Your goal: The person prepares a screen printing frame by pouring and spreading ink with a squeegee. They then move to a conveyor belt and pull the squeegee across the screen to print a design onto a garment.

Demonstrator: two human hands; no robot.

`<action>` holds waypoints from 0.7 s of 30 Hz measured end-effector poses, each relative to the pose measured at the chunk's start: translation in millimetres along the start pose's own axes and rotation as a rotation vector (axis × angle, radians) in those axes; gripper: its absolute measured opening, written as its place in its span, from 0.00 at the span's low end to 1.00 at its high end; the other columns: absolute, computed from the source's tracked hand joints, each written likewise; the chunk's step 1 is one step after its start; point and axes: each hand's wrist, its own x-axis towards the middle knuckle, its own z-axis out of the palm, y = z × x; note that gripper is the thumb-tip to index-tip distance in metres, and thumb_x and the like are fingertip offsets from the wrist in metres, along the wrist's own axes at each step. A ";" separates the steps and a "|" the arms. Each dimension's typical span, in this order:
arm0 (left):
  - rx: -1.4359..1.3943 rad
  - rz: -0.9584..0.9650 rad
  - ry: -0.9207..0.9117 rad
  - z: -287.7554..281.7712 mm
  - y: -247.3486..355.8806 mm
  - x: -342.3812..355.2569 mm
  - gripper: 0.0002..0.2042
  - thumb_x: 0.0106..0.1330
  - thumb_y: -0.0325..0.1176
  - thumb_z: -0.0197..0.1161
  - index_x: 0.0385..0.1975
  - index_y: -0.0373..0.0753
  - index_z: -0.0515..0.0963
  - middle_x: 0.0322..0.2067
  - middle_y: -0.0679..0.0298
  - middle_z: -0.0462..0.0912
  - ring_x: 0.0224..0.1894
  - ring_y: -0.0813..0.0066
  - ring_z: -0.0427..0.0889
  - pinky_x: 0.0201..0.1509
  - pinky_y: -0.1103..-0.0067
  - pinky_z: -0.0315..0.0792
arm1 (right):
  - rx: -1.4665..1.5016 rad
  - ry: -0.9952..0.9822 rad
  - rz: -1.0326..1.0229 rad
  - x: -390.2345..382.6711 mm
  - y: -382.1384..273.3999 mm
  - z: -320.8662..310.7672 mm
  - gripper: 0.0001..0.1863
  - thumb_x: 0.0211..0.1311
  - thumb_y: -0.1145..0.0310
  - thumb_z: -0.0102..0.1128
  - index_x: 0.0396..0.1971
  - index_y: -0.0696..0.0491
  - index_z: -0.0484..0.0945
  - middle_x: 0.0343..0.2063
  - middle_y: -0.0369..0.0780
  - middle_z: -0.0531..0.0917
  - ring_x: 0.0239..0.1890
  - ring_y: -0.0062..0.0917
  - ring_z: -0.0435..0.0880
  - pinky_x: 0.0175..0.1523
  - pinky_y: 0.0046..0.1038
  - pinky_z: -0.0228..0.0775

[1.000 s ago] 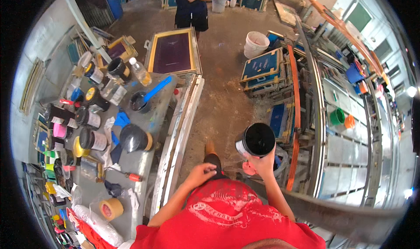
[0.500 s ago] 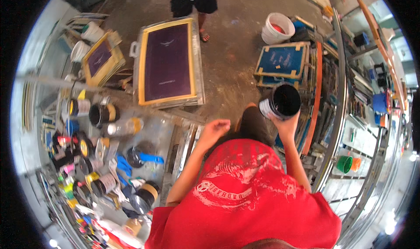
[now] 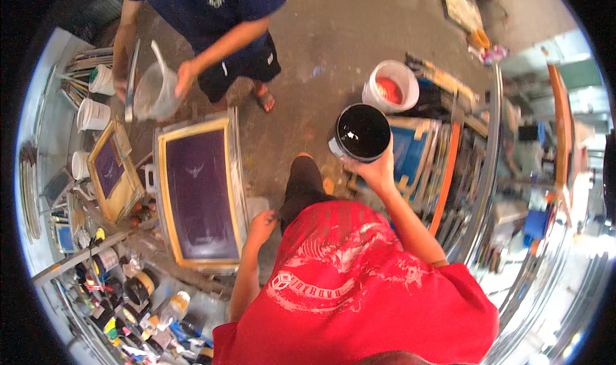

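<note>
My right hand (image 3: 375,169) holds a black tub (image 3: 341,148) with a pale label, gripping it low on its side. The tub is tipped so that its dark inside shows, with a few white glints. My left hand (image 3: 260,228) is lowered beside my leg, its fingers curled; a small dark bit shows at the fingertips, too blurred to name. Just left of that hand stands a large framed printing screen (image 3: 200,188) with purple mesh and yellow tape edging.
A co-worker in a navy shirt (image 3: 212,12) holds a translucent container (image 3: 157,95) behind the screen. A white bucket (image 3: 404,83) with red contents stands ahead right, near stacked blue screens (image 3: 408,150). Cluttered jars and bottles (image 3: 138,301) fill the lower left. Metal racking (image 3: 497,172) runs along my right.
My view has turned and moved forward. The tub has come farther left in view, and my left hand has dropped lower beside the screen. The co-worker now shows more fully, holding a container.
</note>
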 end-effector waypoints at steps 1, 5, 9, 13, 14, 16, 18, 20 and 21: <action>-0.095 -0.045 -0.015 8.2 -7.9 23.6 0.14 0.62 0.34 0.67 0.48 0.39 0.82 0.42 0.52 0.87 0.47 0.54 0.85 0.49 0.67 0.77 | -0.037 -0.006 -0.034 33.7 1.7 2.9 0.62 0.31 0.63 0.88 0.68 0.58 0.56 0.60 0.48 0.75 0.63 0.35 0.74 0.69 0.36 0.63; -0.141 -0.081 0.066 36.0 -53.5 126.1 0.12 0.60 0.30 0.66 0.43 0.35 0.83 0.36 0.54 0.87 0.41 0.61 0.85 0.45 0.69 0.77 | 0.041 -0.033 -0.163 167.4 9.3 17.3 0.60 0.32 0.63 0.86 0.67 0.57 0.57 0.61 0.47 0.74 0.63 0.36 0.74 0.69 0.37 0.63; -0.571 -0.145 0.039 86.3 -75.4 216.3 0.12 0.60 0.40 0.68 0.37 0.40 0.86 0.34 0.52 0.87 0.36 0.70 0.86 0.41 0.71 0.77 | 0.053 -0.064 -0.191 301.5 33.2 47.6 0.60 0.32 0.64 0.87 0.67 0.58 0.56 0.59 0.47 0.74 0.62 0.35 0.74 0.68 0.37 0.64; -0.368 -0.339 -0.026 31.6 5.7 305.7 0.13 0.60 0.40 0.68 0.38 0.39 0.86 0.34 0.53 0.87 0.36 0.70 0.86 0.42 0.72 0.77 | 0.153 -0.004 -0.115 408.5 11.3 78.5 0.59 0.32 0.63 0.87 0.67 0.58 0.58 0.60 0.47 0.74 0.63 0.34 0.74 0.68 0.36 0.64; -0.345 -0.349 -0.024 7.4 25.3 334.5 0.13 0.60 0.40 0.68 0.38 0.39 0.86 0.34 0.53 0.87 0.36 0.70 0.86 0.42 0.72 0.77 | 0.168 -0.006 -0.120 435.1 13.8 83.8 0.59 0.32 0.63 0.87 0.67 0.57 0.58 0.60 0.47 0.74 0.63 0.34 0.74 0.68 0.36 0.64; -0.336 -0.358 0.003 -37.3 68.8 387.3 0.13 0.60 0.41 0.68 0.38 0.39 0.86 0.34 0.53 0.87 0.36 0.70 0.86 0.42 0.72 0.77 | 0.201 -0.025 -0.140 493.9 22.9 97.8 0.59 0.32 0.62 0.87 0.67 0.57 0.58 0.61 0.46 0.74 0.63 0.34 0.74 0.68 0.36 0.64; -0.357 -0.373 0.076 -73.3 100.6 437.4 0.13 0.60 0.41 0.68 0.38 0.39 0.86 0.34 0.53 0.87 0.37 0.70 0.86 0.42 0.72 0.77 | 0.214 -0.101 -0.142 549.2 13.7 117.6 0.59 0.33 0.62 0.86 0.67 0.57 0.58 0.59 0.46 0.76 0.62 0.34 0.75 0.68 0.36 0.64; -0.434 -0.470 0.246 -98.0 136.7 441.8 0.13 0.60 0.41 0.68 0.39 0.38 0.86 0.34 0.53 0.87 0.37 0.70 0.86 0.42 0.72 0.77 | 0.227 -0.303 -0.135 599.5 7.7 159.7 0.58 0.34 0.62 0.86 0.67 0.57 0.58 0.58 0.47 0.77 0.62 0.34 0.75 0.68 0.36 0.64; -0.427 -0.475 0.265 -111.8 144.3 474.3 0.14 0.60 0.41 0.68 0.39 0.38 0.86 0.34 0.53 0.87 0.37 0.70 0.86 0.43 0.72 0.77 | 0.156 -0.297 -0.130 629.9 13.5 165.4 0.58 0.34 0.62 0.85 0.68 0.57 0.58 0.58 0.47 0.77 0.62 0.34 0.75 0.68 0.36 0.64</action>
